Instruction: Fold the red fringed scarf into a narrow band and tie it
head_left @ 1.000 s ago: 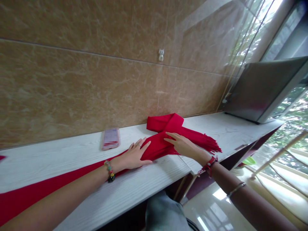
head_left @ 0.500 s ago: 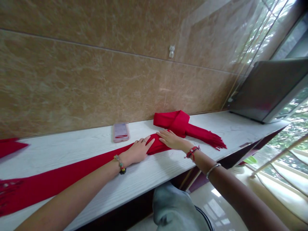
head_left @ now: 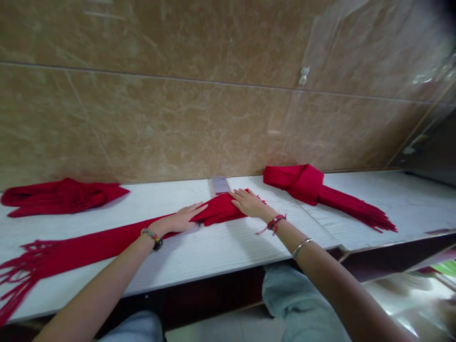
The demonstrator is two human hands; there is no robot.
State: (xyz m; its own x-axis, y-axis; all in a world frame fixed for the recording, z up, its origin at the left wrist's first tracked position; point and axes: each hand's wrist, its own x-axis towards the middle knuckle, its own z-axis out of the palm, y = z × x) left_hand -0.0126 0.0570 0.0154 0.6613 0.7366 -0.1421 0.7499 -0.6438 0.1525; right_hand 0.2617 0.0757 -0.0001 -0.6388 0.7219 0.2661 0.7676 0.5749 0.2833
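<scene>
A long red scarf point(head_left: 96, 246) lies lengthwise along the white counter point(head_left: 213, 249), its fringed end spread at the left. My left hand point(head_left: 183, 218) rests on the scarf near the middle, fingers stretched out to the right. On the scarf's doubled right part lies my right hand point(head_left: 249, 204), palm down with fingers spread; a little fringe shows beside it. Just behind this part is a phone point(head_left: 220, 185), its lower edge hidden by the red cloth. Neither hand is closed around the fabric.
A folded red scarf point(head_left: 67, 197) lies at the back left. Another red scarf point(head_left: 302, 183), folded over itself with its fringe pointing right, sits to the right. Behind runs a brown tiled wall point(head_left: 178, 128) with a small white hook point(head_left: 303, 76). A dark appliance point(head_left: 432, 152) stands far right.
The view has turned left. Both hands and the scarf under them have shifted left, away from the folded scarf on the right. The cloth now lies against the phone's lower edge.
</scene>
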